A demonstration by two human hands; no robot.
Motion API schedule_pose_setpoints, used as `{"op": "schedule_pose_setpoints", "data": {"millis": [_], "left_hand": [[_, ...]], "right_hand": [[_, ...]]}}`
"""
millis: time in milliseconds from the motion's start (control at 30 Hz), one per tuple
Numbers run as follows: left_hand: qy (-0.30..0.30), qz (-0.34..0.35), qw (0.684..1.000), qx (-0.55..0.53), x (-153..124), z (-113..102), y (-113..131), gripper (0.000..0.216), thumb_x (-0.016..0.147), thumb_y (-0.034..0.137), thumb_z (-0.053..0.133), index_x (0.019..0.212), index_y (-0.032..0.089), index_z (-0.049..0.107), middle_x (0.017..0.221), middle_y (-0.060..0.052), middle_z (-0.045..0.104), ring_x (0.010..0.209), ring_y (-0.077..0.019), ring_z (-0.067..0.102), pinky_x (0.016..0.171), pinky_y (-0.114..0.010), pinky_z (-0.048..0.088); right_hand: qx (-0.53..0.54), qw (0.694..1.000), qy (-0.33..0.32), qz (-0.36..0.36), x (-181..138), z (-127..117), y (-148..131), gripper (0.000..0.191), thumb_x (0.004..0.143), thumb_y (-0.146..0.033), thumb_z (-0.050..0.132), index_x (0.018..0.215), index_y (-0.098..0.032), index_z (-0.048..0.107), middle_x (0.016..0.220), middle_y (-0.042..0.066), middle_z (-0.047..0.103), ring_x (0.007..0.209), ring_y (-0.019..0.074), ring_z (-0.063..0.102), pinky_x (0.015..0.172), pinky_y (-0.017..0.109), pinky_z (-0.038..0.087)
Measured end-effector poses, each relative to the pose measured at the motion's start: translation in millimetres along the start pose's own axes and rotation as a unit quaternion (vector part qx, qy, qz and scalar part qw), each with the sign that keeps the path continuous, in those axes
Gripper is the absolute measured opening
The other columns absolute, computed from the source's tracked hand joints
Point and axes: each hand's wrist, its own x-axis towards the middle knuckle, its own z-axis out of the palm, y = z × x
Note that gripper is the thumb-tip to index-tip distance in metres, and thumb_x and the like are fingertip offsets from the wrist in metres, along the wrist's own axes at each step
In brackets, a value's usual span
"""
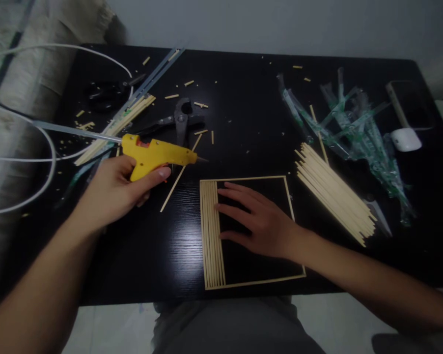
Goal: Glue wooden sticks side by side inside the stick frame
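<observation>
Glue gun (158, 152), yellow: held above the desk (140, 260), left of centre; long axis roughly side to side, nozzle pointing right and slightly toward the person, glue stick (77, 132) trailing out leftward behind.
Hands: left hand (114, 187) wrapped round the gun's grip; right hand (258, 221) with fingers spread, tips at the right edge of the row of sticks (211, 236); whether they press, cannot tell.
Frame (256, 282), thin pale wood, four-sided: near side just beside the desk's near edge; row packed along its left side, sticks running near to far; dark desk surface showing through the remainder, partly under the right hand.
Open room: desk surface left of the frame, up to a lone slanting stick (174, 186); a narrower strip right of it, before the bundle of sticks (335, 196).
Pliers (180, 123): beyond the gun.
</observation>
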Motion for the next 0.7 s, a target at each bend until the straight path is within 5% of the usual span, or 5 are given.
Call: {"op": "schedule_pose_setpoints", "data": {"millis": [167,367,700], "left_hand": [[-0.119,-0.004,0.979,-0.163,-5.4,18.4,11.4,0.048,0.091,0.060,0.082,0.089,0.012,0.077,0.080,-0.009,0.080,0.054,-0.0151,0.070,0.048,-0.023,0.059],[-0.148,-0.021,0.964,-0.218,-17.8,34.2,16.4,0.051,0.097,0.057,0.081,0.119,0.011,0.076,0.126,-0.019,0.083,0.108,-0.0307,0.084,0.079,-0.033,0.075],[-0.141,-0.041,0.962,-0.232,-19.0,37.5,14.0,0.044,0.096,0.056,0.081,0.115,0.017,0.077,0.123,-0.014,0.085,0.114,-0.0330,0.084,0.091,-0.039,0.074]], "right_hand": [[-0.006,1.000,-0.026,0.014,1.5,-1.4,0.4,0.052,0.107,-0.044,0.075,0.147,-0.011,0.065,0.159,0.024,0.065,0.161,0.0373,0.051,0.125,0.061,0.055],[-0.003,0.999,-0.043,0.020,2.4,-3.9,-0.7,0.051,0.109,-0.040,0.073,0.152,-0.015,0.061,0.162,0.022,0.063,0.163,0.0364,0.048,0.125,0.063,0.054],[-0.002,0.999,-0.047,0.025,1.7,-3.2,-1.3,0.054,0.108,-0.042,0.074,0.152,-0.014,0.062,0.163,0.021,0.062,0.162,0.0385,0.049,0.126,0.064,0.053]]}}
